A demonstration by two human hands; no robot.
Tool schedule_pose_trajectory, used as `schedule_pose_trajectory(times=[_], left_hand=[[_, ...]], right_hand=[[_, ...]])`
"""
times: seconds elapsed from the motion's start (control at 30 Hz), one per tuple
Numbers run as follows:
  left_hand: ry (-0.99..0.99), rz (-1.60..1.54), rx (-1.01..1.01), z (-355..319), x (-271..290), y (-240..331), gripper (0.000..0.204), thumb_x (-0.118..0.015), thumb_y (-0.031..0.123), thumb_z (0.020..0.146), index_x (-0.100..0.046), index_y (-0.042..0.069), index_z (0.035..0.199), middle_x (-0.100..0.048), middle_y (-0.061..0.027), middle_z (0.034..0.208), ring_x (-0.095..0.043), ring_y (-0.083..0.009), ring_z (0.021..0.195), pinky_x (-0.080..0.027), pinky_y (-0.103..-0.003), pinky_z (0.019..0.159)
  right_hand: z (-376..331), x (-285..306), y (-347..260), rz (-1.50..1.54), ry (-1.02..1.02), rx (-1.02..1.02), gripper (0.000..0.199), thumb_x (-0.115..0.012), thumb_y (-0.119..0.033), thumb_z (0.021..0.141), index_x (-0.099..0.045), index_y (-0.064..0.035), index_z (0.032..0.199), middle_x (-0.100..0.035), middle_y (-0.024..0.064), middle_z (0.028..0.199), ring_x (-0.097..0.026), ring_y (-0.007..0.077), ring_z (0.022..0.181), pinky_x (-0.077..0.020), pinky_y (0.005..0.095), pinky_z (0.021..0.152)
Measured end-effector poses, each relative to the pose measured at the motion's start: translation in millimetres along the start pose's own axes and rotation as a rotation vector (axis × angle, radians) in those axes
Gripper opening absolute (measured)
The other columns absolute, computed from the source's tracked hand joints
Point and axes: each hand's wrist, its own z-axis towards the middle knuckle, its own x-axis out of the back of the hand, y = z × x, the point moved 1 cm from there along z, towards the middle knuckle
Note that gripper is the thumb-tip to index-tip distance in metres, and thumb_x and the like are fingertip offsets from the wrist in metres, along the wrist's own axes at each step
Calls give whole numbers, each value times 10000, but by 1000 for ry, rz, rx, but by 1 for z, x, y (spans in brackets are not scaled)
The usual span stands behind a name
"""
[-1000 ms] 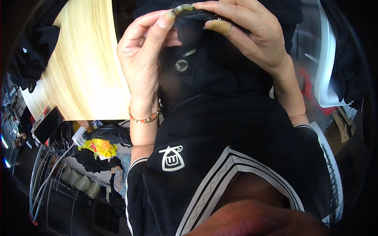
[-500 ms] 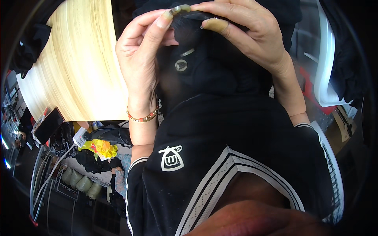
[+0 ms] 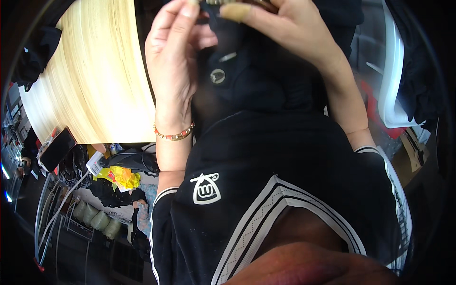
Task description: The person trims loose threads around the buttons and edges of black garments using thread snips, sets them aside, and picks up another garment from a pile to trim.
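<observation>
Your view looks down your own chest, w/ both hands raised near the top edge of the picture. Your left hand [image 3: 173, 71] is lifted, fingers curled together and pinching the upper edge of a black garment [image 3: 247, 80] that hangs between your hands, just in front of you. Your right hand [image 3: 285, 33] is at the same edge, thumb and fingers closed on the cloth; its fingertips run out of the top of the picture, so exactly how the grip sits there can't be told. A small round button or snap [image 3: 217, 76] shows on the garment, close to your left palm. A beaded bracelet [image 3: 174, 135] circles your left wrist. You wear a black shirt w/ a white logo [image 3: 206, 189] and striped trim. To your left is a light wooden desk [image 3: 90, 85], w/ a phone [image 3: 56, 149] at its near edge; below it, a yellow item [image 3: 122, 176] lies among dark clutter. To your right stands a white plastic bin [image 3: 394, 71]. Risk, as a judgement: the cloth is held only by fingertip pinches at one edge, so a loosened pinch could let it slip and drop. It also hangs very close to your face, blurred, so small parts like the snap are hard to line up.
</observation>
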Motion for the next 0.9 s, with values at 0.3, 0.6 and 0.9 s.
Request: schedule_pose_trajectory(times=[0.3, 0.6, 0.9], left_hand=[[-11, 77, 122, -29, 18, -14, 378, -514, 289, 1046, -634, -29, 1209, -688, -72, 1090, -635, -102, 967, -474, -244, 876], [-18, -80, 111, -45, 8, 12, 226, -581, 52, 993, -637, -31, 1196, -705, -67, 1065, -658, -96, 971, -506, -219, 894], [-101, -78, 38, -36, -9, 18, 219, -576, 58, 999, -629, -31, 1192, -701, -68, 1078, -641, -79, 974, -486, -204, 877]], right_hand=[[35, -2, -15, -74, 93, 0, 256, -664, -145, 940, -571, 24, 772, -439, -22, 641, -399, 43, 615, -349, 245, 535], [36, -10, 15, -255, 226, 354, 171, -691, -109, 906, -645, 50, 951, -533, 13, 675, -471, 78, 620, -407, 264, 577], [-9, -12, 0, -106, 52, 460, 324, -780, -31, 824, -695, 36, 1130, -653, 45, 824, -559, 75, 665, -433, 213, 591]])
